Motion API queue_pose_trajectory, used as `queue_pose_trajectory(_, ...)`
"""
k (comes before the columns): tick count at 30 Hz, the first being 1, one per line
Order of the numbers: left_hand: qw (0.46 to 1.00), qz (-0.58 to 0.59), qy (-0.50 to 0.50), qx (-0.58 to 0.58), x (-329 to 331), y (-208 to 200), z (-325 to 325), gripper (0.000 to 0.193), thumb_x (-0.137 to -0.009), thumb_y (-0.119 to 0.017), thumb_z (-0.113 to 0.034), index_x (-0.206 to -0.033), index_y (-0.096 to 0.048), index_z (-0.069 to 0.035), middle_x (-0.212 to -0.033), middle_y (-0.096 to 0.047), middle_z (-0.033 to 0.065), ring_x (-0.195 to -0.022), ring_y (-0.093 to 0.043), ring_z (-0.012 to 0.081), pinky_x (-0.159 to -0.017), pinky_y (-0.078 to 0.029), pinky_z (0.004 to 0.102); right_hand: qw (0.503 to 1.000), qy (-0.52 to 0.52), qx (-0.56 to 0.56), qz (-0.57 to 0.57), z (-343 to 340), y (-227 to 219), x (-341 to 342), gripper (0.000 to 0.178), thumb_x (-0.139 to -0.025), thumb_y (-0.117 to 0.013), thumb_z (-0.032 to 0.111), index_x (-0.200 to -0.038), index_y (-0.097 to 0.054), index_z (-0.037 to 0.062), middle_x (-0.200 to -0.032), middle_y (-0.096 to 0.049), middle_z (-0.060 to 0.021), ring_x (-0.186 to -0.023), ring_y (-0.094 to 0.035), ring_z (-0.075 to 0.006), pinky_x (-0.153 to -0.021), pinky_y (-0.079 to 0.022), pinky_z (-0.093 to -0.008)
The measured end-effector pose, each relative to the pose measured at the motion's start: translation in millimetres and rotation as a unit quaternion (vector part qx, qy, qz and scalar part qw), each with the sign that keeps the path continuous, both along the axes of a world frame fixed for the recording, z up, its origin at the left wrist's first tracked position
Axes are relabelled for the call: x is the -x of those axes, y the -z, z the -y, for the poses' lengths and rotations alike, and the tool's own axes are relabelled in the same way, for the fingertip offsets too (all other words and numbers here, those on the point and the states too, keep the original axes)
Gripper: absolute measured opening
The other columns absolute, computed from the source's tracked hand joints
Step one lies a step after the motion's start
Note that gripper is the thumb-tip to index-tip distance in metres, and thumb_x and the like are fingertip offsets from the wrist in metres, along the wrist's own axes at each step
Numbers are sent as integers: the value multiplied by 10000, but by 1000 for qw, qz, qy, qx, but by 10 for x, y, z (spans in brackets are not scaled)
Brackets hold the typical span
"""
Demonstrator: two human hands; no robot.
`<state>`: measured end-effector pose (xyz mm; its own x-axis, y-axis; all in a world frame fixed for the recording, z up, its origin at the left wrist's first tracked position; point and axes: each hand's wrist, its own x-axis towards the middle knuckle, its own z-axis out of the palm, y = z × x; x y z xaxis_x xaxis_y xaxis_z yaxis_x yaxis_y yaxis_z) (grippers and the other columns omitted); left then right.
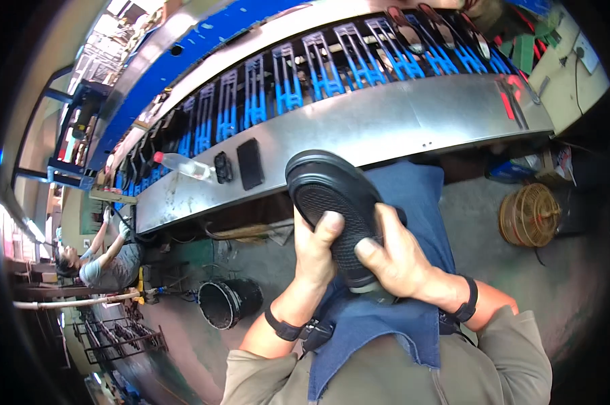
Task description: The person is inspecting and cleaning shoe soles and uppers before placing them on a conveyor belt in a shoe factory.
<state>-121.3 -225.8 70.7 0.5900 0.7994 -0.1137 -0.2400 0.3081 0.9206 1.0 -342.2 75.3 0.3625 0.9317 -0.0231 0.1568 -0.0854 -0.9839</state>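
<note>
A black shoe (332, 196) with a finely textured inner face is held up in front of my lap, its rounded end pointing away toward the metal bench. My left hand (314, 246) grips its left side, the thumb lying on the textured face. On the other side my right hand (401, 260) wraps around the narrower end, its thumb pressing on the same face. The fingers of both hands are largely hidden behind the shoe. Under it lies a blue apron (413, 216) over my legs.
Along the metal bench (386, 125) runs a row of blue and black racks (288, 81). On it lie a phone (250, 164), a plastic bottle (183, 165) and red-handled pliers (511, 101). A black bucket (224, 304), a wicker basket (529, 216) and another person (113, 263) are nearby.
</note>
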Motion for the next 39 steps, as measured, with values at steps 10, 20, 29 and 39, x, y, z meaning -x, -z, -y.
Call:
queue_pose_trajectory(10, 937, 249, 130, 207, 572, 200, -227, 857, -855, -651, -690, -1407, -482, -56, -1246, -612, 147, -1155, -630, 266, -986, -546, 422, 950, -146, -161, 224, -456, -391, -308, 572, -838, -806, 252, -1245, -493, 0, -607, -616, -74, -534, -656, -265, -497, -504, -352)
queue_pose_trajectory(20, 985, -69, 23, -158, 442, -174, -270, 1050, -763, -864, -444, -1521, -272, -23, -1331, -516, 141, -1231, -534, 235, -1064, -441, 385, 921, -319, -94, 204, -642, -628, -423, 609, -856, -675, 108, -1359, -358, -27, -670, -625, -196, -633, -660, -420, -569, -520, -478)
queue_pose_trajectory(29, 980, -76, 38, -178, 402, -157, -198, 858, -817, -749, -340, -1495, -325, -29, -1281, -538, 162, -1139, -552, 216, -1016, -448, 368, 932, -326, -135, 81, -611, -283, -526, 595, -776, -606, 57, -1330, -397, -3, -653, -562, -151, -557, -605, -385, -515, -444, -444)
queue_pose_trajectory(39, 980, 83, 97, 154, 468, 566, -311, 906, -941, -462, -729, -1498, -355, -24, -1433, -488, 268, -1278, -554, 375, -1122, -445, 504, 925, -174, -78, 328, 219, -115, 104, 738, -777, -700, 119, -1403, -396, -129, -1047, -590, -235, -824, -643, -352, -664, -543, -420)
